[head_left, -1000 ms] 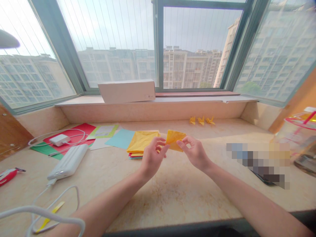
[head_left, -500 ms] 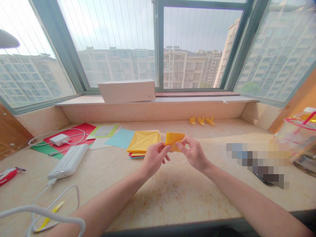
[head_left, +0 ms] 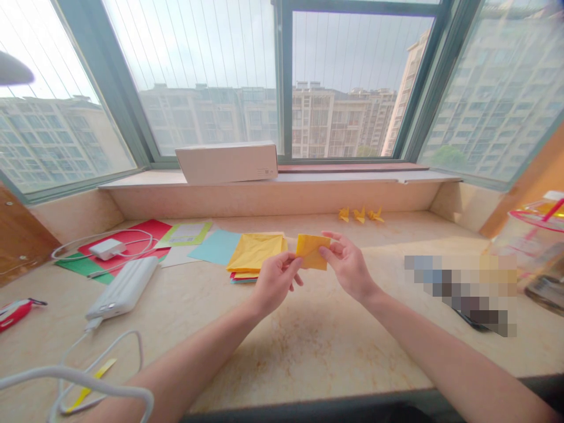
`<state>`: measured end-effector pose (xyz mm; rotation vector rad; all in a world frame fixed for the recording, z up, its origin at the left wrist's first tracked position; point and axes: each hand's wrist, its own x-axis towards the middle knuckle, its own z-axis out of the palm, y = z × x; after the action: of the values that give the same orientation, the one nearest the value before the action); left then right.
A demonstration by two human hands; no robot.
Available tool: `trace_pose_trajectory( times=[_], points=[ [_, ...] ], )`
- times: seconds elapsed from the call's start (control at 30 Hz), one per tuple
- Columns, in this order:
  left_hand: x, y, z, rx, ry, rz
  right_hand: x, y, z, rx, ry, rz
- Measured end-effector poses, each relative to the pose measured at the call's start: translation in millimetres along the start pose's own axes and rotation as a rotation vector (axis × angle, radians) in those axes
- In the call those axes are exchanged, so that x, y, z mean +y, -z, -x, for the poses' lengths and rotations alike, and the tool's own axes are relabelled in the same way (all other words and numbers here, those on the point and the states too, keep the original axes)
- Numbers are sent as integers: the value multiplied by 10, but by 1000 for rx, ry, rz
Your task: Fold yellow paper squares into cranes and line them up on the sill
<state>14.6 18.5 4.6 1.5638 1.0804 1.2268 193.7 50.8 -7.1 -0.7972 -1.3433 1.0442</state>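
LEFT HAND: our left hand (head_left: 278, 281) pinches the lower left edge of the folded yellow paper (head_left: 312, 252) between thumb and fingers.
RIGHT HAND: our right hand (head_left: 349, 264) pinches the right edge of the same paper, thumb on the face toward us.
WORKPIECE: we hold the folded yellow paper above the tabletop (head_left: 308, 352), between both hands, just right of the paper stack (head_left: 255, 252).
STACK: yellow sheets on top, red and blue edges showing below; our left hand is beside its right side.
FAR SIDE: three folded yellow figures (head_left: 359, 215) stand in a row near the back wall.
LEFT SIDE: we see a light blue sheet (head_left: 215, 247), a red sheet (head_left: 147, 232), a green sheet (head_left: 83, 269), a white adapter (head_left: 106, 249) and a white power bank (head_left: 123, 288).
SILL: a white box (head_left: 227, 163) rests below the window.
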Motion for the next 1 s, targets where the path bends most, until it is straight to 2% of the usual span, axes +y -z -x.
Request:
trace_pose_trajectory(
  times=[0.13,0.27,0.33,0.47,0.6,0.7,0.87,1.0],
  points=[
    [-27,7,-13,-7,1,-2,4,33,-18,-8,37,127],
    [-41,40,-21,-102,35,-70,-35,79,-7,-54,123,381],
    [-40,53,-15,-161,49,-100,-49,90,6,-98,130,432],
    [-51,68,-13,-236,60,-114,-30,96,18,-171,140,424],
    [-85,77,-40,-239,76,-50,-4,109,4,-179,287,445],
    [-82,73,-49,-225,90,25,-2,119,-6,-180,327,453],
    [-18,66,-21,-176,66,86,17,136,-25,-197,269,325],
    [-10,78,-13,-191,21,75,31,149,-38,-258,180,217]
  ],
)
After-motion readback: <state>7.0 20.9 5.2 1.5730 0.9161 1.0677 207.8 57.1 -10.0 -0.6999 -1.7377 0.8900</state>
